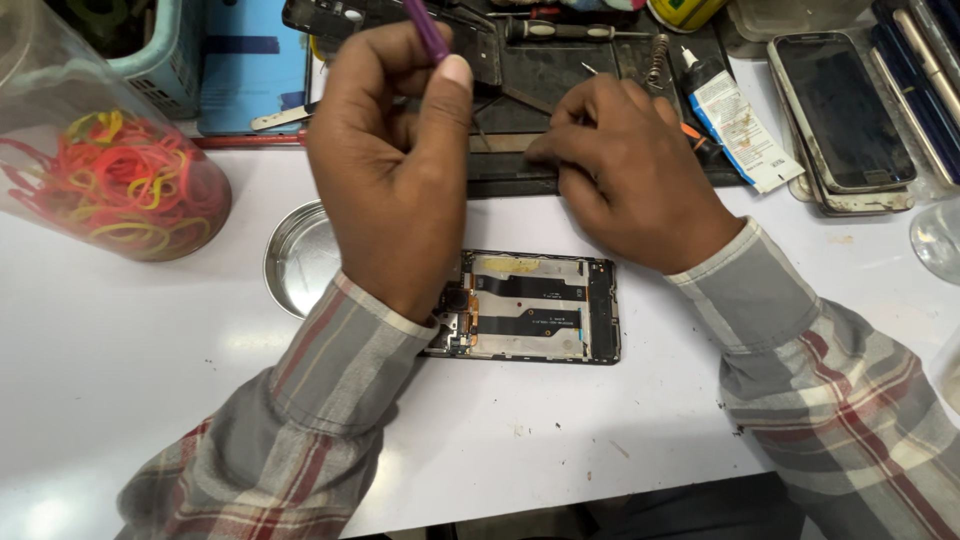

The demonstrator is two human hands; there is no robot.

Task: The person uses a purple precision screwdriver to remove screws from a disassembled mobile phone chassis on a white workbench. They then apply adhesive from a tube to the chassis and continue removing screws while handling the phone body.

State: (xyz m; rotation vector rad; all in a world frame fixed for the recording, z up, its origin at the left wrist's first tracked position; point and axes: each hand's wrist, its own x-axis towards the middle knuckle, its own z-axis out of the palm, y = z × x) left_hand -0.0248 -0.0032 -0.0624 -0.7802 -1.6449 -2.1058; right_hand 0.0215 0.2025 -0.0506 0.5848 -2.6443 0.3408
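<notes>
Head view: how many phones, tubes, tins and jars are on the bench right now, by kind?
Phones: 3, one opened, two stacked
Glue tube: 1
Round tin: 1
Jar of rubber bands: 1
Total: 6

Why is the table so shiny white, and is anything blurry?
Head view: bright light from above glares off the white table, strongest at the bottom left corner; the metal dish shows soft reflections; the left hand and right hand cast only faint shadows; the jar at the edge looks bent and slightly soft, while the opened phone is sharp.
</notes>
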